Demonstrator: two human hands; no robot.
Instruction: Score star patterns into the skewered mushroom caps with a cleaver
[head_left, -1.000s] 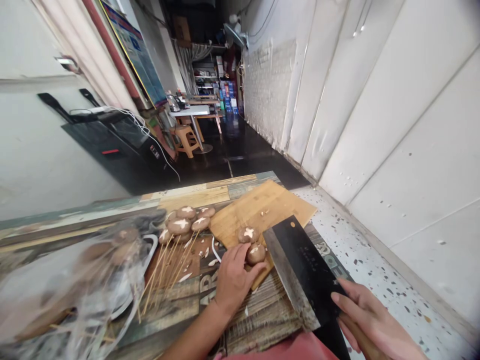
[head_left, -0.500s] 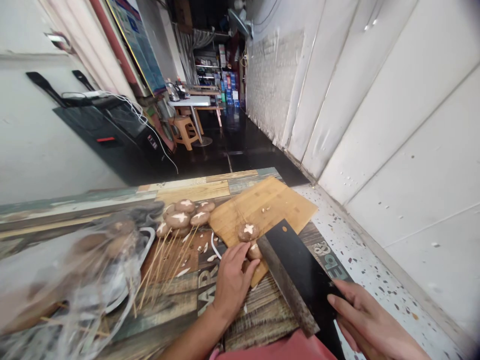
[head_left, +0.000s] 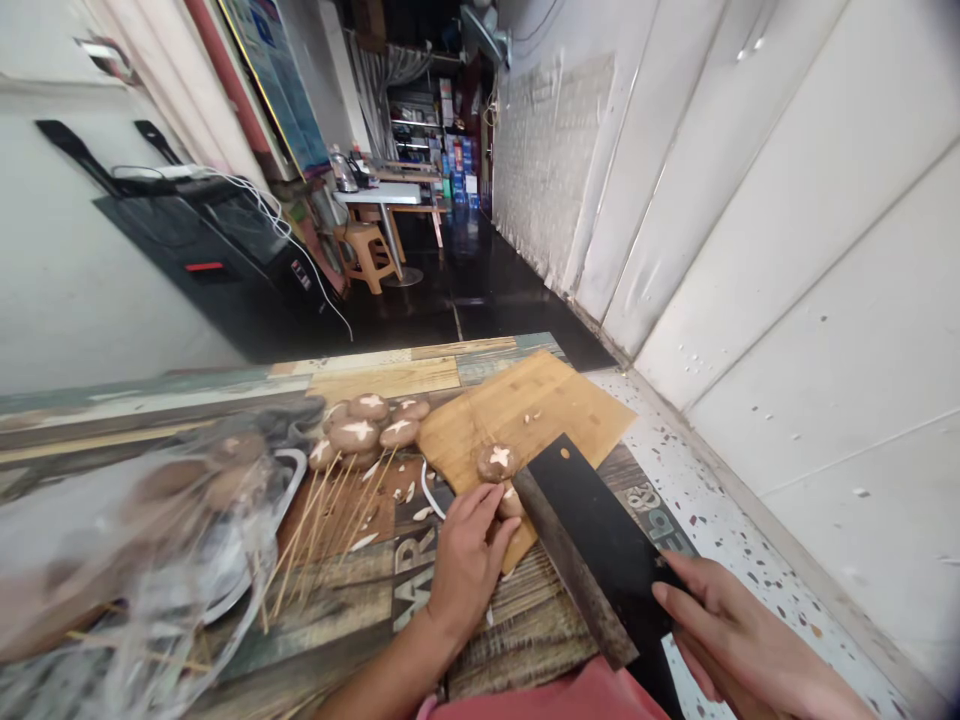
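My left hand [head_left: 471, 540] grips a brown mushroom [head_left: 510, 503] at the near edge of the wooden cutting board [head_left: 555, 395]. Just beyond it on the board sits another mushroom [head_left: 497, 461] with a white cross cut in its cap. In my right hand [head_left: 739, 620] is a black cleaver [head_left: 600, 530], its blade slanting up to the left, its front corner close beside the held mushroom. Whether the blade touches that mushroom I cannot tell. Left of the board lies a pile of mushrooms [head_left: 354, 434] with crosses cut in several caps, some with thin wooden skewers [head_left: 311, 530].
A clear plastic bag [head_left: 150, 530] with mushrooms covers a white-rimmed tray [head_left: 296, 478] at left. White trimmings [head_left: 365, 541] are scattered on the wood-patterned table [head_left: 352, 590]. A white wall [head_left: 787, 250] runs along the right. A stool [head_left: 366, 255] stands farther back.
The view has shifted very slightly. My left hand keeps hold of the mushroom, and the cleaver stays in nearly the same place beside it.
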